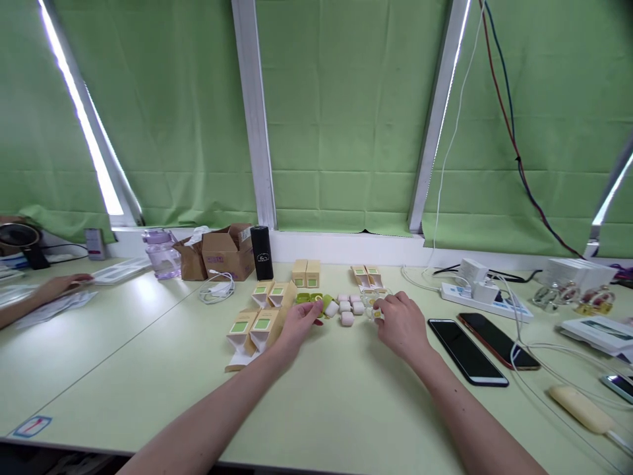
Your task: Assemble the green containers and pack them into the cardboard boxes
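My left hand [298, 325] is closed, thumb and fingertips together at a small green case [327, 301] with a whitish part. Beside it sit more small green pieces [302, 298]. My right hand [403, 323] has its fingers curled down onto small clear round pieces [368, 300] with yellowish centres; its fingertips partly hide them. Between the hands lies a group of pale pink rounded cube-like pieces [347, 318]. Open cream boxes with green labels [264, 321] stand left of my left hand. Two closed cream boxes [305, 274] are behind it.
Open cartons [374, 277] stand at the back. Two phones [467, 351] lie right of my right hand, near a power strip [487, 302] and loose white cables. A black cylinder [262, 253], cardboard box [225, 254] and purple bottle [162, 254] stand back left. Another person's hand [62, 287] is far left.
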Available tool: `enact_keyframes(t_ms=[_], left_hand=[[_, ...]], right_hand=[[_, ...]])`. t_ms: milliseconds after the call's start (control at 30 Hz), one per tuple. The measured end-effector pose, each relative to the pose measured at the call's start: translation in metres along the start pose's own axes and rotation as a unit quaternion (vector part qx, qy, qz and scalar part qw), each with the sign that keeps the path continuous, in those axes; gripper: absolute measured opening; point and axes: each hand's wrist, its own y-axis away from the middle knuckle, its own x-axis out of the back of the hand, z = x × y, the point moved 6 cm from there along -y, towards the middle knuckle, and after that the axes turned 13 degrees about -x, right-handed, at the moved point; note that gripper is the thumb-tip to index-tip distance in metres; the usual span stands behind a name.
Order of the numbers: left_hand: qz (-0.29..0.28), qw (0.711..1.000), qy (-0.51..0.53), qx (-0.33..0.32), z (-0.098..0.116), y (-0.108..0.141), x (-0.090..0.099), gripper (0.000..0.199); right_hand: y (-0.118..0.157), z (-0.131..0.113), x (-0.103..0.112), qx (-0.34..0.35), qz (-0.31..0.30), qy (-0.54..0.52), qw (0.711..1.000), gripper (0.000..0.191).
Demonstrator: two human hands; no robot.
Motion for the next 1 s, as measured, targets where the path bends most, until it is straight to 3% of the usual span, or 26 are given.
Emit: enact_keyframes(t_ms=[167,367,500,633,1000], left_hand=[[0.012,1.000,-0.012,0.020,0.000,0.002,0.001,0.056],[0.015,1.000,0.004,0.005,0.004,0.003,0.000,0.054],[0.019,0.999,0.027,-0.006,0.006,0.004,-0.001,0.052],[0.025,0.999,0.040,-0.013,0.007,0.003,-0.001,0.051],[0.032,0.999,0.026,-0.022,0.008,0.003,0.001,0.050]], right_hand=[[0.001,0.004,-0.011,-0.025,-0.114,0.105,0.988,0.014],[0.009,-0.016,-0.012,0.004,-0.175,0.020,0.984,0.015],[0.019,-0.035,-0.011,0.033,-0.199,-0.069,0.977,0.013],[0.022,-0.041,-0.011,0.037,-0.204,-0.123,0.971,0.029],[0.023,-0.037,-0.020,0.025,-0.244,-0.130,0.961,0.034]])
